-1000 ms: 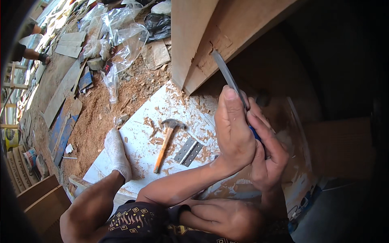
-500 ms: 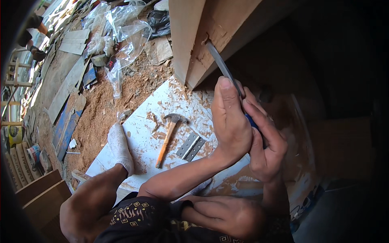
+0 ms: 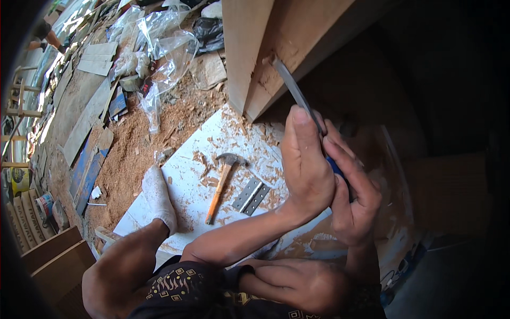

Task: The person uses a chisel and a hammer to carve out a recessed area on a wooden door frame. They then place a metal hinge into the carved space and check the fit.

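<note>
A person sits on the floor, seen from above, cutting into a wooden panel (image 3: 297, 48) with a chisel (image 3: 295, 90). The left hand (image 3: 305, 159) is closed around the upper part of the chisel, thumb pointing up along the flat steel blade. The right hand (image 3: 353, 196) is wrapped around the blue handle just below, fingers curled over it. The blade slants up and to the left, and its tip rests in a shallow notch chipped out of the panel's edge.

On the white board (image 3: 186, 175) beneath, among wood shavings, lie a claw hammer (image 3: 223, 183) with an orange handle and an opened metal hinge (image 3: 251, 195), both well apart from the hands. The person's foot in a white sock (image 3: 158, 198) rests on the board's left side. Sawdust (image 3: 133, 154) and crumpled clear plastic bags (image 3: 164, 58) cover the floor beyond.

To pare the notch well, it seems best to keep the blade at a low angle, let the upper hand steer while the lower hand pushes, take thin slices, and keep fingers behind the cutting edge.
</note>
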Action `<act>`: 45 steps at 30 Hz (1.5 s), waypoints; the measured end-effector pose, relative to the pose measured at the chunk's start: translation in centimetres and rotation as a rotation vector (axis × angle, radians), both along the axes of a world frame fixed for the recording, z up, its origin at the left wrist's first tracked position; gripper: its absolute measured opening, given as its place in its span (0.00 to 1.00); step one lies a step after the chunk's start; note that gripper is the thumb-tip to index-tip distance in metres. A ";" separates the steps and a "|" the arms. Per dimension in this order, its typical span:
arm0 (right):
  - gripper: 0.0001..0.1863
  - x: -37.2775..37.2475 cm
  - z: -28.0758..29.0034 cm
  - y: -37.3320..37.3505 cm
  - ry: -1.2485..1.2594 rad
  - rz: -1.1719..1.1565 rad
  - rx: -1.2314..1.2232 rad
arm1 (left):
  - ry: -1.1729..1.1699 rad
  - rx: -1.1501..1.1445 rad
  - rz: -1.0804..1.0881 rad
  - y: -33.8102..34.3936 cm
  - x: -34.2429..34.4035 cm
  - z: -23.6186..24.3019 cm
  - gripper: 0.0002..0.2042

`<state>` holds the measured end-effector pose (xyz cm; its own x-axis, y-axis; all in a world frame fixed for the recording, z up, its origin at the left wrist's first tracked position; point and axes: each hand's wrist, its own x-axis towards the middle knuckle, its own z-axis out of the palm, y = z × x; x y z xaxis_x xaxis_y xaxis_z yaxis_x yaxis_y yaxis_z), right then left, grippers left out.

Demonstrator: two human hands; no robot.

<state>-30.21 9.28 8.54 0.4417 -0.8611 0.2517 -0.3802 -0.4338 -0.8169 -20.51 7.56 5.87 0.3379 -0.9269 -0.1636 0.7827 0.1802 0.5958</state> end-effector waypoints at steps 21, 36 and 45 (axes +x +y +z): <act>0.27 -1.6 -2.3 7.5 -0.303 -0.383 0.354 | -1.368 -0.284 0.826 -5.0 10.2 -4.7 0.17; 0.27 -0.8 -2.6 6.3 -0.210 -0.220 0.440 | -0.677 0.076 0.084 4.0 5.4 -8.2 0.10; 0.21 0.7 -0.9 3.9 0.017 -0.162 0.211 | 0.143 -0.026 -0.329 4.8 1.7 -3.0 0.23</act>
<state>-29.49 13.21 7.66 0.2963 -0.9536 0.0529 -0.4456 -0.1870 -0.8755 -18.78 12.32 2.83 -0.0035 -0.9867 -0.1623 0.8764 -0.0812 0.4747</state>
